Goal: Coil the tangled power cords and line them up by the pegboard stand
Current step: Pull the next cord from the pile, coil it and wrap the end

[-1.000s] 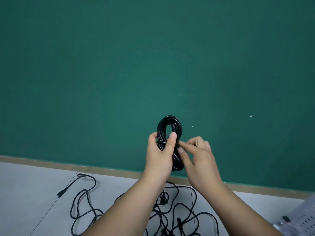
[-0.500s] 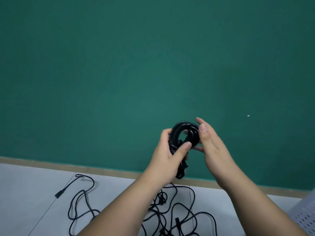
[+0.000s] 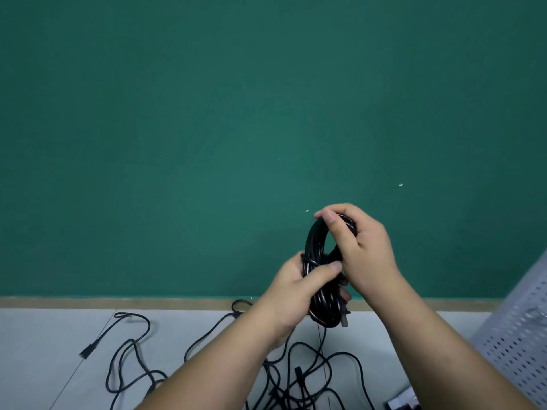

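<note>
The coiled cord [image 3: 315,241], held in the air left of the pegboard stand [image 3: 515,335], could spring back into loose loops if either grip eases before its dangling plug end is tucked. The left hand [image 3: 296,288] clasps its waist, thumb across the front. The right hand [image 3: 364,253] curls over its top loop.

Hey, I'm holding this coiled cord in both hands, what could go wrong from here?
1. The coiled cord seems held together only by your left hand round its middle and right hand on the top loop. I see no tie, so easing off may let it spring open.
2. Its plug hangs loose at the bottom and could slip free.
3. Tangled cords lie on the floor underneath. Setting the coil there, not by the pegboard stand, might snag it.
</note>
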Motion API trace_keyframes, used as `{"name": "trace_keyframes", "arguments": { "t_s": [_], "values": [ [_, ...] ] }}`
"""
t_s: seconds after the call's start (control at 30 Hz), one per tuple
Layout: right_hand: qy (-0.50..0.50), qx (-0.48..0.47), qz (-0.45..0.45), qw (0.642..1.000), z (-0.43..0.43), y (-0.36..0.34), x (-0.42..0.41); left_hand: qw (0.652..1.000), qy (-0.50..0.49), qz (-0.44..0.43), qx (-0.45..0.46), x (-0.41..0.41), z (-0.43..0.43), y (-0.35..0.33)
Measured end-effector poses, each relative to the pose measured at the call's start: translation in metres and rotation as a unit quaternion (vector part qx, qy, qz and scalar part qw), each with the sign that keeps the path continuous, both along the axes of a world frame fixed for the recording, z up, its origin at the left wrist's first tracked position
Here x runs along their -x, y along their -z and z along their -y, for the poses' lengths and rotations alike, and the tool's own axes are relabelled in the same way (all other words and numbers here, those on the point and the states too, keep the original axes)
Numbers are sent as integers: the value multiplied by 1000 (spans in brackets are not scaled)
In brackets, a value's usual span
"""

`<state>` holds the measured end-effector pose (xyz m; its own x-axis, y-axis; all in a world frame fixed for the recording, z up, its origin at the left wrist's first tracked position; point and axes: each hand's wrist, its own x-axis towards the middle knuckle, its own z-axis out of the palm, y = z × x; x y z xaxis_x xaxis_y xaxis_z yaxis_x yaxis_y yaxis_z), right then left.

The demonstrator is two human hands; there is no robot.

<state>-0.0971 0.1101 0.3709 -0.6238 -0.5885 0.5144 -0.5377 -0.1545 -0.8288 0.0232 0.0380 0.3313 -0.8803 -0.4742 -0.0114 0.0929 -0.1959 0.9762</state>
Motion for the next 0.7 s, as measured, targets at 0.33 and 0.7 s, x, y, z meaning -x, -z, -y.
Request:
{"name": "trace_keyframes", "arguments": {
  "t_s": [0.33, 0.7],
  "values": [
    [45, -48, 35, 997, -3, 14, 6, 996, 24, 29, 87, 6, -3, 8],
    [140, -218, 83, 962, -27, 52, 1, 922, -38, 163, 350, 21, -12, 61]
  ]
}}
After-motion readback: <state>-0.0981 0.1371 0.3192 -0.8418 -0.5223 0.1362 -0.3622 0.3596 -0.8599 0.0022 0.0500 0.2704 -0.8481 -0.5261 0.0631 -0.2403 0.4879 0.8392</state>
